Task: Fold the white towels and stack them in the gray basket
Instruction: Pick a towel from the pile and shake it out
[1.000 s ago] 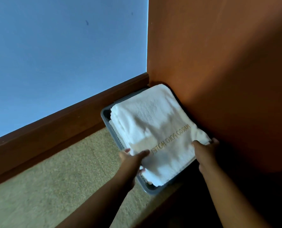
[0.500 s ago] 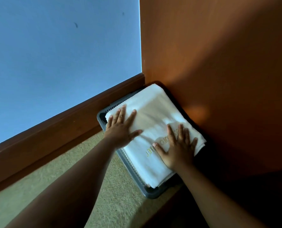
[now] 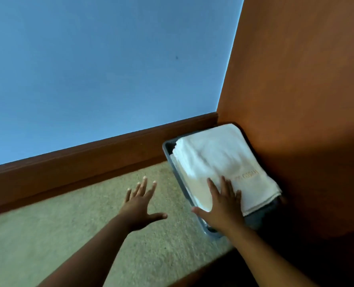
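Half a second back both hands pressed the white towels. Now the left hand has come off and hangs over the carpet, fingers spread wide, holding nothing. The right hand lies flat on the near end of the top towel, fingers straight. The towels sit stacked in the gray basket, tucked in the corner, close to the brown baseboard under the blue wall, beside the orange wall. Open carpet stretches left of the basket.
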`<state>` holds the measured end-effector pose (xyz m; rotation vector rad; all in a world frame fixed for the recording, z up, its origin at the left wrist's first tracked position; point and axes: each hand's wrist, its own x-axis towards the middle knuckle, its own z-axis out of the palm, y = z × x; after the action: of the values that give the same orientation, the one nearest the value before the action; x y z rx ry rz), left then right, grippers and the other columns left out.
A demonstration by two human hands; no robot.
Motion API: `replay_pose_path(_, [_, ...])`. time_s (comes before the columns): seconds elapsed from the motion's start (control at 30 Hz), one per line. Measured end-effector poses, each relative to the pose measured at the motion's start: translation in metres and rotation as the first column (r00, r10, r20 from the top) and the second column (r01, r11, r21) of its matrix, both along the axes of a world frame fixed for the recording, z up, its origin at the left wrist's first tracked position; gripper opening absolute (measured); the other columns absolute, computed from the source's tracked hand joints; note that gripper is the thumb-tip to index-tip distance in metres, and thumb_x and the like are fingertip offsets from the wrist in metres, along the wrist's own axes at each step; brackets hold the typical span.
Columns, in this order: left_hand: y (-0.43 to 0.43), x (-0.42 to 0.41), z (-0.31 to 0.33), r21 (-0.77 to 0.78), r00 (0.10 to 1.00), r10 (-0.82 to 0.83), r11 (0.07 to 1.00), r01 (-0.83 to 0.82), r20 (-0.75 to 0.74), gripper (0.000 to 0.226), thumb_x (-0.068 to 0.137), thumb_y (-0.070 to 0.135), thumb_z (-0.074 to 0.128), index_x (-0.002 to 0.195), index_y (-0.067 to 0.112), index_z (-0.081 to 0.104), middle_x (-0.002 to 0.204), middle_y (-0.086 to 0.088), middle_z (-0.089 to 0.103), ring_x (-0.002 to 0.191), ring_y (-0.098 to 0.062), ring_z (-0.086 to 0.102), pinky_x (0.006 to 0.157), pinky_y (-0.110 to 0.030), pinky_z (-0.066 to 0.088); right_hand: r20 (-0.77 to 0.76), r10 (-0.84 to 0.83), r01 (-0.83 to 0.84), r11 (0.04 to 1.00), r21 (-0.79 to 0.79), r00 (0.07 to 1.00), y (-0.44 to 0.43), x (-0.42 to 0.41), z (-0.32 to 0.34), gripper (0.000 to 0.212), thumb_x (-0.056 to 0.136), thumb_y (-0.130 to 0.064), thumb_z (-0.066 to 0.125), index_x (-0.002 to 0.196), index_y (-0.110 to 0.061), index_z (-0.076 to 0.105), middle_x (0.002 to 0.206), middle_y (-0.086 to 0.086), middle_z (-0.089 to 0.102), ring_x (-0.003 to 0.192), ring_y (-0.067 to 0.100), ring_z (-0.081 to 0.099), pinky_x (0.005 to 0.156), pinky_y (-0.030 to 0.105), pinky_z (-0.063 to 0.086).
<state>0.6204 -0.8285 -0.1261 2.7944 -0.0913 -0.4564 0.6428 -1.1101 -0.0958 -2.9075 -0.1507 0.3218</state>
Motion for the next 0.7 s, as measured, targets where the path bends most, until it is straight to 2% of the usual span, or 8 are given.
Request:
replay_pose_path(0.1, [0.072,-0.063,0.016,-0.010,0.984,0.176,0.984,-0.176,-0.002,0.119,0.067,0.092,0.038,0.159,0.036,-0.009,0.162,-0.001,-0.029,0.155,-0.025,-0.010,0.125,-0.045,-0.005,0.032,0.163,-0.165,0.984,0.066,0.986,0.068,-0.027,0.015,0.096,0.083,-0.079,0.046,0.158,-0.032,0.008,0.167,0.006,0.000,0.153,0.025,-0.001,0.122,0.052,0.002])
replay_pose_path(0.2, [0.152,-0.148,0.033,-0.054,0.921,0.389,0.920,-0.388,-0.008,0.111,0.071,0.088,0.043,0.161,0.035,0.007,0.167,0.001,-0.018,0.154,-0.030,0.017,0.125,-0.046,0.013,0.079,0.315,-0.324,0.934,0.152,0.946,0.160,-0.067,0.031,0.072,0.090,-0.063,0.053,0.152,-0.032,0.031,0.154,-0.001,0.036,0.140,0.020,0.036,0.114,0.041,0.034])
replay_pose_path(0.27, [0.205,-0.221,0.039,-0.102,0.849,0.528,0.844,-0.526,-0.014,0.112,0.067,0.092,0.041,0.160,0.034,0.019,0.169,0.004,-0.010,0.148,-0.029,0.033,0.120,-0.046,0.029,0.081,0.419,-0.427,0.882,0.199,0.904,0.228,-0.105,0.039,0.062,0.092,-0.055,0.057,0.147,-0.032,0.040,0.145,-0.005,0.045,0.129,0.017,0.048,0.100,0.034,0.046])
replay_pose_path(0.37, [0.269,-0.338,0.048,-0.174,0.735,0.677,0.722,-0.670,-0.023,0.106,0.067,0.089,0.043,0.155,0.033,0.032,0.169,0.008,-0.002,0.143,-0.022,0.041,0.112,-0.039,0.040,0.095,0.571,-0.573,0.774,0.268,0.815,0.326,-0.170,0.045,0.055,0.093,-0.048,0.060,0.143,-0.034,0.045,0.139,-0.010,0.051,0.122,0.011,0.055,0.092,0.030,0.050])
replay_pose_path(0.47, [0.324,-0.459,0.065,-0.169,0.575,0.818,0.568,-0.806,0.008,0.103,0.067,0.090,0.041,0.152,0.032,0.038,0.169,0.005,0.005,0.143,-0.017,0.042,0.111,-0.032,0.036,0.110,0.737,-0.724,0.607,0.329,0.667,0.428,-0.255,0.052,0.053,0.094,-0.046,0.060,0.143,-0.035,0.044,0.133,-0.013,0.054,0.118,0.007,0.057,0.089,0.029,0.053])
replay_pose_path(0.53, [0.354,-0.519,0.074,-0.206,0.447,0.893,0.449,-0.870,0.058,0.112,0.060,0.098,0.034,0.149,0.032,0.044,0.168,0.004,0.014,0.146,-0.017,0.036,0.114,-0.031,0.033,0.102,0.813,-0.781,0.505,0.367,0.573,0.481,-0.302,0.058,0.054,0.094,-0.046,0.060,0.143,-0.035,0.044,0.128,-0.013,0.056,0.113,0.007,0.058,0.088,0.031,0.054])
replay_pose_path(0.6, [0.379,-0.575,0.086,-0.249,0.328,0.939,0.343,-0.906,0.100,0.108,0.063,0.098,0.037,0.146,0.031,0.048,0.166,0.004,0.021,0.147,-0.018,0.036,0.118,-0.033,0.033,0.104,0.872,-0.826,0.407,0.390,0.479,0.533,-0.350,0.066,0.052,0.092,-0.045,0.062,0.141,-0.036,0.048,0.120,-0.013,0.059,0.105,0.008,0.061,0.086,0.033,0.054])
replay_pose_path(0.7, [0.410,-0.632,0.102,-0.300,0.214,0.970,0.241,-0.923,0.119,0.081,0.080,0.073,0.055,0.145,0.024,0.051,0.164,0.002,0.027,0.140,-0.020,0.046,0.114,-0.032,0.038,0.112,0.920,-0.863,0.304,0.402,0.376,0.598,-0.405,0.076,0.047,0.088,-0.044,0.064,0.134,-0.039,0.054,0.104,-0.016,0.060,0.092,0.007,0.062,0.081,0.031,0.053])
